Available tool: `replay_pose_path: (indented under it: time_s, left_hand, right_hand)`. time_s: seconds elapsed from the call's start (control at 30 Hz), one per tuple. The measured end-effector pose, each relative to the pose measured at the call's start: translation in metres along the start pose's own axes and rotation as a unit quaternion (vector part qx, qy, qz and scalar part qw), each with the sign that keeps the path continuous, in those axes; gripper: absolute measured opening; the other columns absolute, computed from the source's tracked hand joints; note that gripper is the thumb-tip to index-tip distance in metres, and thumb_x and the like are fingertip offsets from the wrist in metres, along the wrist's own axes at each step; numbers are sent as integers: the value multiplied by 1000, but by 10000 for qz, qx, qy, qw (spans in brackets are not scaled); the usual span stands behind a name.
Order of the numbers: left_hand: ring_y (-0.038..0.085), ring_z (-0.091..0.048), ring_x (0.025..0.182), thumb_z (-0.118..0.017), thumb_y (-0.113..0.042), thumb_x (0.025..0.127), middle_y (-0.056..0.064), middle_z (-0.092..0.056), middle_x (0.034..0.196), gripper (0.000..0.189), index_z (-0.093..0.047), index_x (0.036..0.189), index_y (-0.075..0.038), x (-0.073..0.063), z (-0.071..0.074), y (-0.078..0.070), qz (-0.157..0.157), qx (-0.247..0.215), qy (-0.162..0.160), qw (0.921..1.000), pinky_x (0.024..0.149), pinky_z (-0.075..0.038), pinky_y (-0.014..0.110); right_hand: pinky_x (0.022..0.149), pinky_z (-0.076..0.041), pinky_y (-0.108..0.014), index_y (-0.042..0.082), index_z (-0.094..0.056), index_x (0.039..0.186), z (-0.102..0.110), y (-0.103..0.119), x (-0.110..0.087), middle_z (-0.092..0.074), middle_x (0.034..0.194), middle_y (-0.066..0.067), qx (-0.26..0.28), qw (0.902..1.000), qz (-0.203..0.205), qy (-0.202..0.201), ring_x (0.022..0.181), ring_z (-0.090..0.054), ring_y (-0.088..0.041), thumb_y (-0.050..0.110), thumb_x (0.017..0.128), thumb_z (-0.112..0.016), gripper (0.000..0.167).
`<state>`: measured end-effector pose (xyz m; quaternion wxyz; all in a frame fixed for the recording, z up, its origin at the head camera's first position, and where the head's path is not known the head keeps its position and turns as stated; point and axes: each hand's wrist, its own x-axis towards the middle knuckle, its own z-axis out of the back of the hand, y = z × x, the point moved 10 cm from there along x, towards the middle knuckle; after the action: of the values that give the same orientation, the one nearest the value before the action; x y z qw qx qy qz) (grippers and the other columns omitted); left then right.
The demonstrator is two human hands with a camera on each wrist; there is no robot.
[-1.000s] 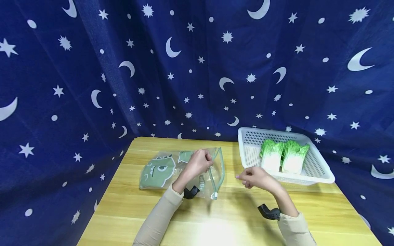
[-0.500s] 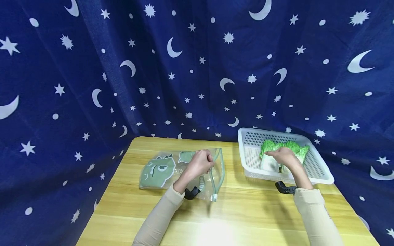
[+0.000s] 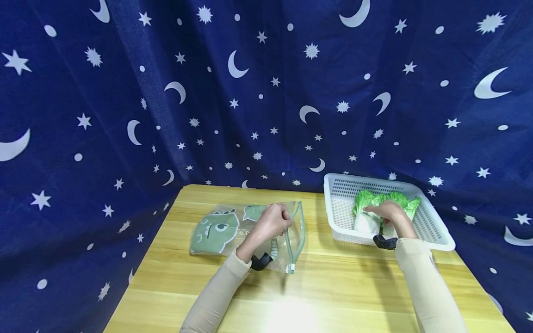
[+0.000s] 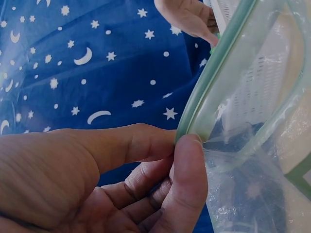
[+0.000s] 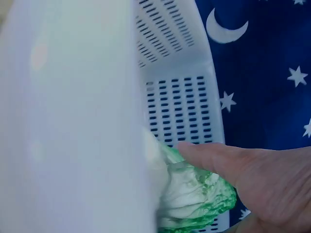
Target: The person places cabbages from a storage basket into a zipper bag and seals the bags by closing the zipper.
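A clear zip bag [image 3: 250, 233] with a green cartoon print lies on the left of the table, its green-trimmed mouth facing right. My left hand [image 3: 272, 219] pinches one green edge between thumb and index finger; the left wrist view shows that green zip strip [image 4: 218, 63] close up. The mouth gapes. Over the white basket [image 3: 333, 212] at right, my right hand [image 3: 393, 215] is down at two napa cabbages, a left cabbage [image 3: 367, 223] and a partly covered right cabbage [image 3: 412, 208]. In the right wrist view its thumb lies at a leafy cabbage top [image 5: 199, 194]; the other fingers are hidden.
The basket has a raised, slotted wall and stands at the table's back right. A white slider [image 3: 292, 267] sits at the near end of the bag's zip. Behind the wooden table [image 3: 325, 286] hangs a blue curtain [image 3: 283, 115] with moons and stars.
My right hand has moved right from beside the basket, over its near rim to the cabbages, and lowered slightly there. My left hand keeps its pinch on the bag's edge.
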<state>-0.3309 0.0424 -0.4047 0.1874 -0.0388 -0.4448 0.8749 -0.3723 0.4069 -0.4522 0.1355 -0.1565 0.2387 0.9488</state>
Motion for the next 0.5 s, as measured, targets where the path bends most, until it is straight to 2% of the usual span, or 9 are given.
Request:
replay_pose_path:
  time_s: [0.13, 0.27, 0.37, 0.5]
  left_hand:
    - [7, -57, 43, -64, 2, 82, 2, -60, 71, 15, -58, 72, -7, 0, -2, 1, 44, -44, 27, 10000, 43, -49, 19]
    - [7, -57, 43, -64, 2, 82, 1, -59, 73, 15, -58, 71, -7, 0, -2, 1, 15, -10, 24, 10000, 44, -49, 19]
    - [7, -57, 43, -65, 1, 82, 1, -60, 72, 15, -59, 71, -7, 0, -2, -1, -37, 53, 12, 10000, 44, -50, 19]
    - [7, -58, 43, -65, 2, 82, 2, -60, 72, 14, -59, 72, -7, 0, -3, -1, -41, 28, -2, 10000, 45, -50, 19]
  right_hand:
    - [53, -49, -25, 8, -48, 74, -2, -9, 5, -50, 60, -1, 284, 9994, -158, 75, 54, -53, -13, 49, 89, -60, 44]
    - [57, -52, -28, 2, -53, 81, -2, -9, 11, -55, 64, -4, 297, 9995, -60, 80, 58, -57, -16, 46, 87, -62, 45]
    - [55, -50, -27, 5, -52, 78, -5, -10, 14, -50, 60, -1, 403, 9991, -102, 120, 55, -53, -14, 42, 86, -66, 41]
    - [51, -44, -23, 15, -44, 65, -7, -13, 17, -43, 55, 4, 531, 9982, -239, 121, 52, -47, -11, 39, 86, -68, 40]
